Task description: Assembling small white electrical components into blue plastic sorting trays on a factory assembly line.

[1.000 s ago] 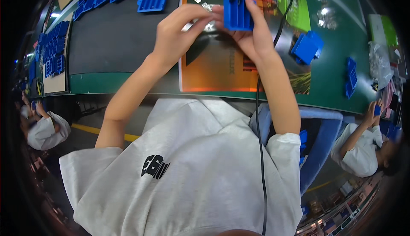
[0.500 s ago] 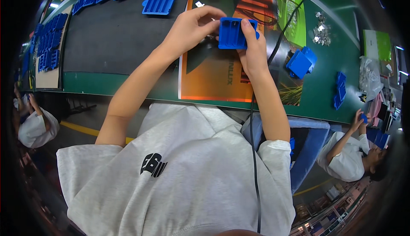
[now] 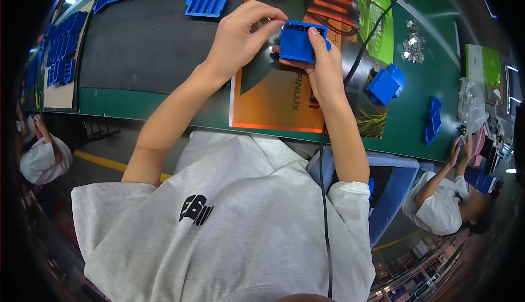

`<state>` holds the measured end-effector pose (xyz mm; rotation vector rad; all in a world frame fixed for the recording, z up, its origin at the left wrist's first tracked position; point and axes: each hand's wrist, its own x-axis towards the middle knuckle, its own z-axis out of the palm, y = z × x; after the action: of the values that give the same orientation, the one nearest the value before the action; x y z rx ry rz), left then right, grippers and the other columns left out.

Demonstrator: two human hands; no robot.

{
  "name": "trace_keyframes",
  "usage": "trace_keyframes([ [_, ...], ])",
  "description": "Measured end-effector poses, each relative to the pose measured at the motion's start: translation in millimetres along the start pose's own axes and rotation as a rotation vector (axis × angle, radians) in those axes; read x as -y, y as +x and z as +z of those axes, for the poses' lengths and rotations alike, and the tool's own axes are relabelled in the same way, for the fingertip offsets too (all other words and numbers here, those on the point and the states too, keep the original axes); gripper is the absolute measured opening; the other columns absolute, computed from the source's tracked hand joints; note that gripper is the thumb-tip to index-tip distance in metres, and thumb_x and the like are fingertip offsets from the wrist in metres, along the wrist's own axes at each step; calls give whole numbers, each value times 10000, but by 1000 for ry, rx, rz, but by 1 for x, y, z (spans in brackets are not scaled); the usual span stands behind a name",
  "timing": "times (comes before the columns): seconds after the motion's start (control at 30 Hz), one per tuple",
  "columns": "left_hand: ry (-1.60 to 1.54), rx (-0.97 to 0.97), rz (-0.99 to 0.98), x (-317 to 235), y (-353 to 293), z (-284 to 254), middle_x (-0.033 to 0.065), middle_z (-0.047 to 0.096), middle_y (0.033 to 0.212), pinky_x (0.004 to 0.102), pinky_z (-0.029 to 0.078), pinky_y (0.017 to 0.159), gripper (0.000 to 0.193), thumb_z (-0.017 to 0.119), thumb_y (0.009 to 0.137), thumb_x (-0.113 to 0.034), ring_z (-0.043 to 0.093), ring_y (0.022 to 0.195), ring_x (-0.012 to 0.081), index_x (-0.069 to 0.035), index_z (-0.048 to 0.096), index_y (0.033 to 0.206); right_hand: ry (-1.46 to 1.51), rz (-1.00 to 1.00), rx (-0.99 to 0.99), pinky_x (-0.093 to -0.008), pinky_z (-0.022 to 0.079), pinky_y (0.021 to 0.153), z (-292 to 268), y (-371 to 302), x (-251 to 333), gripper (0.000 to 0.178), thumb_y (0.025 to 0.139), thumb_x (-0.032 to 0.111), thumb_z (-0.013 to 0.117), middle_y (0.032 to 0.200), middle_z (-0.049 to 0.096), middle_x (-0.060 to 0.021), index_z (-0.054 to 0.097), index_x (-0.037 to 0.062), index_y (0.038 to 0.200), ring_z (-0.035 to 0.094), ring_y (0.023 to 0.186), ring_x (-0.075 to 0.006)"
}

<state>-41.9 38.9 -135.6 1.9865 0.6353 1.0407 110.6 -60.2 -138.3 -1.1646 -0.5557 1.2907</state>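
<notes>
A blue plastic battery holder (image 3: pixel 297 45) with side-by-side slots is gripped in my right hand (image 3: pixel 327 64), thumb across its top face and fingers underneath. The holder is tilted, so its slots show mainly along the far edge, where dark coils are visible. My left hand (image 3: pixel 240 38) comes in from the left with thumb and forefinger pinched at the holder's far left corner. Whatever lies between those fingertips is too small to make out. Under both hands lies an orange and black printed sheet (image 3: pixel 273 108) on the green table (image 3: pixel 407 121).
Several blue holders (image 3: pixel 208 2) line the far edge of a dark mat (image 3: pixel 147 45); more (image 3: pixel 63 50) sit at left. To the right are blue pieces (image 3: pixel 385 83), small metal parts (image 3: pixel 413 45) and a black cable (image 3: pixel 358 50). Co-workers (image 3: pixel 437 201) sit at both sides.
The battery holder has tipped, so less of its slots shows. My left hand has shifted slightly, with its fingertips still at the corner. The co-worker at right has lowered their hands.
</notes>
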Motion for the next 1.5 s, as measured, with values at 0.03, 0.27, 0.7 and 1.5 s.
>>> trace_keyframes([
  [0.03, 29, -16, 39, 1, -1, 3, 39, 637, 876, 240, 459, 611, 91, 668, 834, -63, 586, 762, 138, -34, 675, 920, 4, 4, 16, -367, 597, 722, 0, 0, 0, 436, 976, 320, 461, 1031, 627, -195, 498, -78, 1152, 679, 884, -321],
  [0.27, 41, -19, 54, 7, -2, 9, 57, 622, 889, 255, 481, 593, 91, 664, 831, -57, 601, 779, 163, -30, 672, 918, 3, -22, 52, -332, 598, 708, 3, -4, -1, 386, 983, 307, 460, 1022, 636, -146, 519, -34, 1154, 679, 858, -252],
  [0.7, -130, -16, -88, 2, -4, 13, 76, 621, 1008, 229, 539, 613, 154, 631, 874, -66, 641, 788, 138, -21, 680, 1013, 60, -87, 64, -396, 579, 804, 5, -4, -7, 374, 976, 259, 481, 1091, 602, -166, 478, -47, 1190, 648, 954, -261],
  [1.5, -1288, 259, -759, 1, -11, 5, 52, 603, 962, 253, 469, 659, 245, 599, 932, -263, 560, 780, 122, -56, 566, 1058, -920, -1042, -97, -367, 487, 922, 4, -7, -19, 494, 794, -74, 645, 1313, 531, -202, 492, 12, 1256, 584, 1134, -341],
])
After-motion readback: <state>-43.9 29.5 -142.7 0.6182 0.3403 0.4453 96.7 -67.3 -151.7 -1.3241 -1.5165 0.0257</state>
